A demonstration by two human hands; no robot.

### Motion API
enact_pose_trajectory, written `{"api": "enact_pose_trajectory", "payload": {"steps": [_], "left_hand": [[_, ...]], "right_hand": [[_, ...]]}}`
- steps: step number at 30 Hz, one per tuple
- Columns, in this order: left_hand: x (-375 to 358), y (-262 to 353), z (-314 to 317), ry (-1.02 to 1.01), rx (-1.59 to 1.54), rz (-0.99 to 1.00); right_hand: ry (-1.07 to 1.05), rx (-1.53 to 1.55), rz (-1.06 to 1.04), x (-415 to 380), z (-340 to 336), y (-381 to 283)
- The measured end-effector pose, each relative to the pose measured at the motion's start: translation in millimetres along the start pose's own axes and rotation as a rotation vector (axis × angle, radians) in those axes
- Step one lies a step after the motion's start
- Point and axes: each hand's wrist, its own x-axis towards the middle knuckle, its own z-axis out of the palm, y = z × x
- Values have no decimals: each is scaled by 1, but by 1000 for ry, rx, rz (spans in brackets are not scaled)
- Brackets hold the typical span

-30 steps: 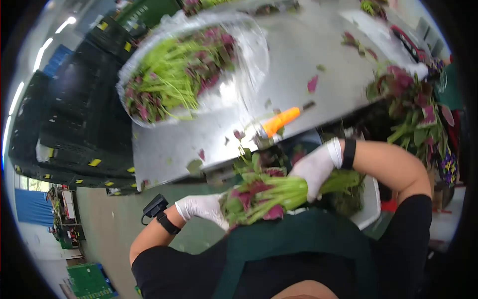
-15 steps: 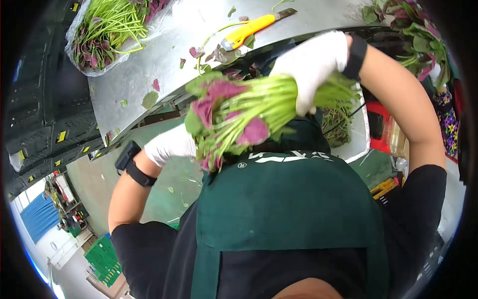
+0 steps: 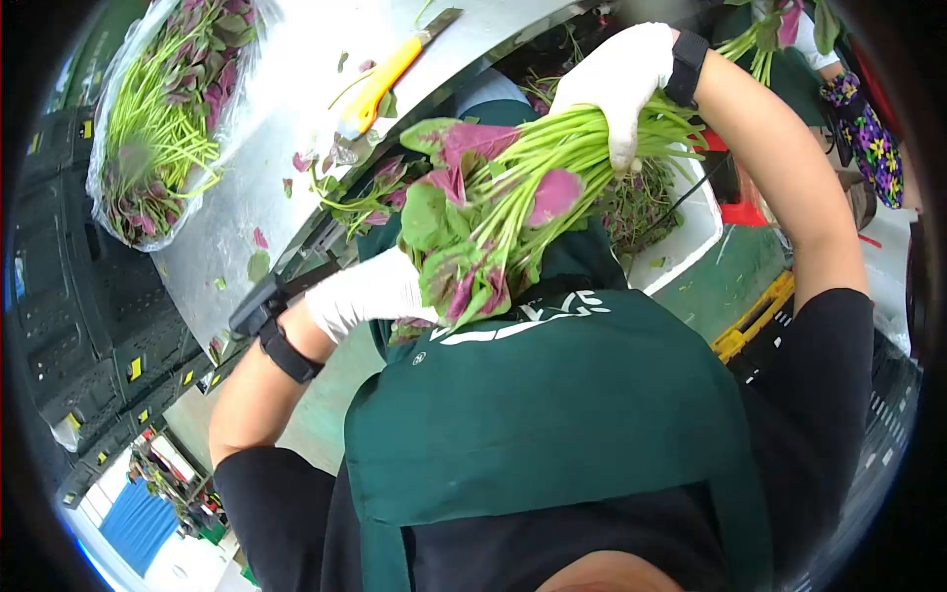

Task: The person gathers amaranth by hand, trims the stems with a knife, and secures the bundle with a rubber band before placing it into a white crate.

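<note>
Leafy bunch (image 3: 547,148) is lying crosswise before the green apron (image 3: 552,414), leaves left and stems right. Both hands seem to be supporting and gathering it; moving it on would call for keeping the stems together. The right hand (image 3: 626,74) is arching over, its fingers clamping the stems. The left hand (image 3: 365,291) is reaching in beside the leaves, fingers hidden, so its grip isn't showing clearly.
</note>
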Motion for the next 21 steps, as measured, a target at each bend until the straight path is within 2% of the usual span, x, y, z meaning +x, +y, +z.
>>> {"api": "enact_pose_trajectory", "payload": {"steps": [1, 2, 4, 8, 9, 12, 13, 15, 18, 19, 21], "left_hand": [[-3, 3, 3, 3, 57, -62], [-3, 10, 10, 101, 144, 32], [-9, 15, 9, 158, 202, -66], [-2, 51, 1, 247, 21, -151], [3, 57, -3, 270, 60, -95], [18, 99, -20, 208, 342, -182], [26, 90, -27, 336, 640, -46], [44, 106, -48, 309, 1028, 89], [67, 145, -40, 354, 1383, 28], [75, 160, -32, 376, 1487, -24], [91, 171, -22, 349, 1585, 107]], "right_hand": [[5, -38, -21, 0, 1, 2], [40, -67, -63, -1, 3, 4], [110, -127, -149, -1, 8, 8], [251, -249, -266, -11, 22, 2], [310, -256, -242, -15, 30, 2], [459, -191, -311, -29, 53, 17], [553, -210, -315, -34, 61, 23], [748, -249, -314, -42, 82, 32], [1066, -364, -365, -40, 113, 57], [1178, -346, -280, -34, 125, 65], [1397, -381, -234, -18, 147, 81]]}}
